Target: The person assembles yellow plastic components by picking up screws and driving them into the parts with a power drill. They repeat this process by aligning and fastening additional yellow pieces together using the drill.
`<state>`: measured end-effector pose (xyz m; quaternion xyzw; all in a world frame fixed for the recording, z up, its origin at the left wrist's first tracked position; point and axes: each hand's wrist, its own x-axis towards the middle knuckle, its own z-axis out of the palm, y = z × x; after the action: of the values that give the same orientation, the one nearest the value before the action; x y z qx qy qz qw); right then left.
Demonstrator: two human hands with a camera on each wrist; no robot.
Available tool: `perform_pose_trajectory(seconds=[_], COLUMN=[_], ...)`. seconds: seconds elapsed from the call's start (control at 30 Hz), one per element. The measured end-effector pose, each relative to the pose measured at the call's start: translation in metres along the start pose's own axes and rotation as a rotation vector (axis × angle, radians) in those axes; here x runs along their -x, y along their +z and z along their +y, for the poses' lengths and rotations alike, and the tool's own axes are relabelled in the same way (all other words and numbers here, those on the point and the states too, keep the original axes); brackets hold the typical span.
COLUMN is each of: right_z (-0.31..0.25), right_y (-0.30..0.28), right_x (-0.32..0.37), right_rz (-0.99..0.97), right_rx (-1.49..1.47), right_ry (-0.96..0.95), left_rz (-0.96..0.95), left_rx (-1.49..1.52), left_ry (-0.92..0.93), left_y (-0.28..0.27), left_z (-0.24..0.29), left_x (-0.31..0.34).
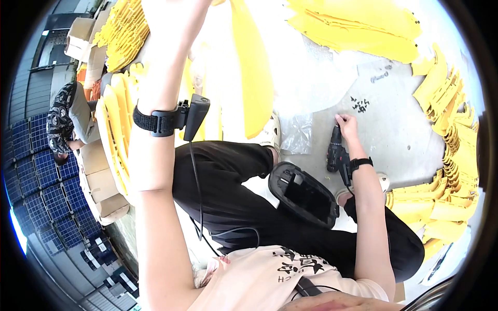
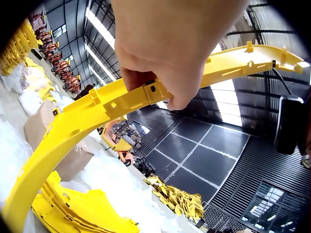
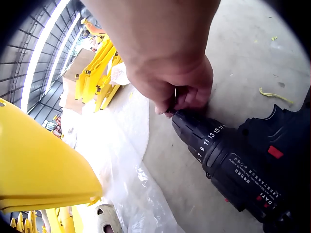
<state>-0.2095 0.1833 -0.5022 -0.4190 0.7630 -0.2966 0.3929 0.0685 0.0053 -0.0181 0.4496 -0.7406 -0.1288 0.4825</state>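
My left hand (image 2: pixel 160 53) grips a long curved yellow part (image 2: pixel 77 114) by its edge, with thumb and fingers round the rim. In the head view that yellow part (image 1: pixel 251 67) stands upright, and the raised left hand is washed out at the top edge. My right hand (image 1: pixel 348 127) is low by the floor at the front end of a black drill (image 1: pixel 334 150). In the right wrist view the curled fingers of the right hand (image 3: pixel 175 82) pinch the tip of the drill (image 3: pixel 228 165); what lies between them is mostly hidden.
Small dark screws (image 1: pixel 359 104) lie beyond the drill, near a clear plastic bag (image 1: pixel 296 133). Stacked yellow parts (image 1: pixel 358 28) surround the work spot. A black case (image 1: pixel 303 194) rests by the legs. Another person (image 1: pixel 70 119) bends over boxes at the left.
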Motion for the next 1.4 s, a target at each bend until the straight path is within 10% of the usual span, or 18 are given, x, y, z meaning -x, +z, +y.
perform_pose_trajectory(seconds=[0.77,0.87,1.1,1.2,1.4], right_z=[-0.027,-0.002,-0.01,0.034,0.022], right_y=[-0.022,-0.056,-0.107,-0.083,-0.086], right_x=[0.03,0.042,0.135,0.15,0.145], right_rz=[0.02,-0.098,-0.678,-0.332,-0.262], right_rx=[0.269,0.369,0.955,0.878,0.638], right_ry=[0.089,-0.029,-0.065,-0.287,-0.382], left_rz=[0.038,-0.01,-0.039,-0.075,-0.341], left_rx=[0.103,0.201,-0.004,0.002,0.066], left_ry=[0.121,-0.111,-0.036,-0.036,0.092], left_y=[-0.005,-0.01,-0.017,-0.021,-0.052], left_z=[-0.037,-0.046,-0.034,-0.021,-0.018], left_x=[-0.018,-0.02,-0.016,-0.01,-0.018])
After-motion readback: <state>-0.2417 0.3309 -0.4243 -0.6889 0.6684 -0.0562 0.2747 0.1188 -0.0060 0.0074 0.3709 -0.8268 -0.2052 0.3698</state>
